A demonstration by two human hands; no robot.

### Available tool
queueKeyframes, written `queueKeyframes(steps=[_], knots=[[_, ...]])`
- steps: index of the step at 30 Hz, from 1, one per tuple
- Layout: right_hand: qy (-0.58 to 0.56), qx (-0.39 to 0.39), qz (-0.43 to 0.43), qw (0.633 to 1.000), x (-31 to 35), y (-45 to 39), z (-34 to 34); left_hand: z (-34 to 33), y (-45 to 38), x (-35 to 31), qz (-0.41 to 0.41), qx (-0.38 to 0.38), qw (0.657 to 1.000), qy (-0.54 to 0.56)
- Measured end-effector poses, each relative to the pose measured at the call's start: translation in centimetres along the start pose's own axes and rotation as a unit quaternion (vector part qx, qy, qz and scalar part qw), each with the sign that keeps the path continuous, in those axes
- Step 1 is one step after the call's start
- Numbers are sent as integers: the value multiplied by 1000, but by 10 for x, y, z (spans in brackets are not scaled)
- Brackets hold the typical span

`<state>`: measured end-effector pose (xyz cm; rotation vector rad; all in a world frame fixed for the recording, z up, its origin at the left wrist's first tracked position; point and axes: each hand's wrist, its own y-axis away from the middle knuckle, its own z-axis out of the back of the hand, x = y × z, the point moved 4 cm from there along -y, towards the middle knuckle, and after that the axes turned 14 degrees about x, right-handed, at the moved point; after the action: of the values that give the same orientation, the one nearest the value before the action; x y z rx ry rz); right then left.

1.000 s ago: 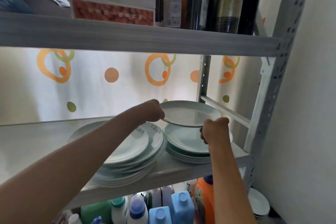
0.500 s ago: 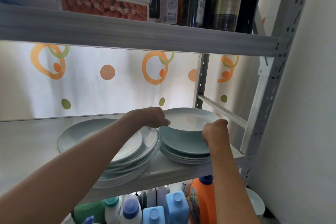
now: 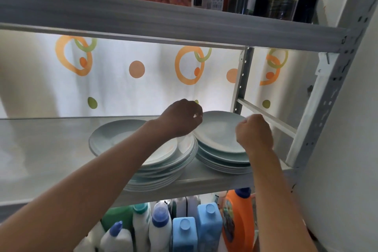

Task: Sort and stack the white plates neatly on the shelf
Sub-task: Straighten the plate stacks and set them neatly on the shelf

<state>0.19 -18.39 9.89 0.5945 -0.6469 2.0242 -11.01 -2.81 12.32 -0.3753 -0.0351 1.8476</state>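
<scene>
Top plate (image 3: 218,131) sits on the right stack (image 3: 223,161), centre-right of frame, on the middle shelf (image 3: 200,180). Left hand (image 3: 181,117) curled at its far-left rim, right hand (image 3: 253,134) curled at the near-right rim; fingers hidden, so can't tell if either's pinching or just touching. Risk: right stack overhangs the shelf's front edge w/ the left stack (image 3: 141,149) touching it. A sideways nudge could slide plates off onto the bottles (image 3: 184,229) below.
</scene>
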Motion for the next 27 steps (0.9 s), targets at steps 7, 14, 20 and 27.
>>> queueKeyframes(steps=[7, 14, 20, 27], knots=[[-254, -31, 149, 955, 41, 83, -64, 22, 61, 41, 44, -107, 983, 142], [-222, 32, 175, 959, 69, 88, -115, 26, 105, 98, 122, -115, 977, 128], [-270, 47, 119, 954, 56, 83, -113, 13, 152, 126, 180, -161, 961, 133], [-337, 52, 100, 935, 57, 88, -122, -8, 151, 136, 190, -130, 910, 346]])
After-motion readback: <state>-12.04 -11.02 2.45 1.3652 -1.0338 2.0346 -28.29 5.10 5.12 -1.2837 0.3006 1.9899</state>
